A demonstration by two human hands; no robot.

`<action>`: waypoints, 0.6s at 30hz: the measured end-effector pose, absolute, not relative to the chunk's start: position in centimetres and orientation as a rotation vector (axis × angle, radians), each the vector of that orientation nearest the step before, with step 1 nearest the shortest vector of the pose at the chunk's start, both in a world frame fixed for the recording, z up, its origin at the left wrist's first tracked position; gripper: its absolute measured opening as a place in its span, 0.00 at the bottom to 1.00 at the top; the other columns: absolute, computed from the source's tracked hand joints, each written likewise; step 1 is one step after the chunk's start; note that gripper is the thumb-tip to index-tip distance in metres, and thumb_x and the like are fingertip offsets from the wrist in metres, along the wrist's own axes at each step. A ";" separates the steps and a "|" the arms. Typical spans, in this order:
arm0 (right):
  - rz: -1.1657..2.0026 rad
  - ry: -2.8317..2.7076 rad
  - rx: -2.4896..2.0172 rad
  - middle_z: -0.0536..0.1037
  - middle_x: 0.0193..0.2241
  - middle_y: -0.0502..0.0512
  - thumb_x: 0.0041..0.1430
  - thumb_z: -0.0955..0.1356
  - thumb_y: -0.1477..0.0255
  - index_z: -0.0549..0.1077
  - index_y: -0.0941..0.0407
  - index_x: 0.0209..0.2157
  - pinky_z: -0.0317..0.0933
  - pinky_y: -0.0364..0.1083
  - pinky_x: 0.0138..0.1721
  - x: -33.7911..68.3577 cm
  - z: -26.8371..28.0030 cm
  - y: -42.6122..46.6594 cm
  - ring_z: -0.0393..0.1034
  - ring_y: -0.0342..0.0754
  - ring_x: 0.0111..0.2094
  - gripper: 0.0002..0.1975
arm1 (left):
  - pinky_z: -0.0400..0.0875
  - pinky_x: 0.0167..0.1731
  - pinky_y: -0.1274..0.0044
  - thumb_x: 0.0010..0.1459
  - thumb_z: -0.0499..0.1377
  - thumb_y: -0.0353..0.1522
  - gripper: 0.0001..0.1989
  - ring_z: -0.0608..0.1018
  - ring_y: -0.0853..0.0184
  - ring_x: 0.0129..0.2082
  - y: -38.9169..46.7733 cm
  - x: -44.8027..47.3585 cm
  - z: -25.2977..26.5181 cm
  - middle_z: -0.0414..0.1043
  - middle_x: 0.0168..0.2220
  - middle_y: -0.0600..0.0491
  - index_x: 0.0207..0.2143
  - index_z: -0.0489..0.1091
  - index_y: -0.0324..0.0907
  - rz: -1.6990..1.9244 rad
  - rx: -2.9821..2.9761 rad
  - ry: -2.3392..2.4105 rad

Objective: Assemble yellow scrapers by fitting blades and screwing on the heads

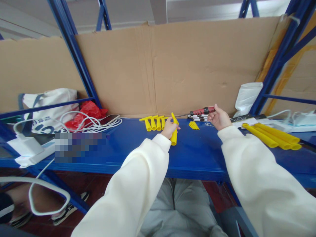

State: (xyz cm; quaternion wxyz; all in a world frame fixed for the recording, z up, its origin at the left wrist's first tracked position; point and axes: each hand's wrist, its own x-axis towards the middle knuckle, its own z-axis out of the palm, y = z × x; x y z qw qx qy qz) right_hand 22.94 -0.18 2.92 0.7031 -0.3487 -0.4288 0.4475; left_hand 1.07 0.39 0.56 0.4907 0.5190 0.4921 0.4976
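Observation:
Gripped in my left hand [170,127] is a yellow tube with a crosspiece at its top [174,137], tilted over the blue shelf [197,154]. My right hand [219,117] holds a screwdriver [202,111] by the end of its red and black handle. The shaft points left, its tip at or close to the top of the held yellow piece; whether they touch I cannot tell. To the left of my left hand stands a row of several similar yellow pieces [153,123]. Between my hands lies a small pile of flat yellow parts [194,125].
Yellow tubes [274,136] lie at the right, before a white power strip [296,125]. A white pouch [247,97] leans by the right post. White cables [93,123], a red plastic bag [90,112] and a cloth bag [51,108] sit left. Cardboard [192,65] backs the shelf.

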 end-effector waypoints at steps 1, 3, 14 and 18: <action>1.005 -0.945 -0.779 0.61 0.12 0.44 0.56 0.69 0.56 0.68 0.55 0.27 0.57 0.40 0.17 22.9 3.0 -0.3 0.59 0.40 0.15 0.17 | 0.62 0.16 0.86 0.54 0.55 0.18 0.29 0.78 0.73 0.26 0.4 1.1 0.5 0.73 0.43 0.49 0.58 0.59 0.41 1.209 1.259 1.195; 1.016 -0.926 -0.779 0.66 0.15 0.47 0.58 0.68 0.58 0.67 0.56 0.25 0.59 0.39 0.19 22.8 3.2 -0.5 0.62 0.40 0.17 0.16 | 0.62 0.16 0.86 0.54 0.55 0.18 0.29 0.77 0.74 0.25 0.5 1.1 0.4 0.73 0.43 0.49 0.58 0.59 0.41 1.210 1.257 1.193; 0.944 -0.909 -0.739 0.67 0.18 0.45 0.49 0.74 0.59 0.65 0.55 0.25 0.58 0.39 0.18 23.0 2.8 0.0 0.62 0.38 0.18 0.18 | 0.63 0.16 0.85 0.53 0.56 0.18 0.30 0.77 0.74 0.24 0.7 1.1 0.3 0.73 0.41 0.50 0.58 0.60 0.41 1.218 1.257 1.201; 0.972 -0.943 -0.768 0.61 0.14 0.44 0.50 0.73 0.55 0.63 0.54 0.23 0.57 0.40 0.16 23.1 2.7 0.2 0.58 0.39 0.16 0.21 | 0.62 0.16 0.86 0.53 0.55 0.18 0.30 0.76 0.74 0.24 0.7 1.1 0.3 0.73 0.40 0.50 0.58 0.60 0.41 1.220 1.264 1.194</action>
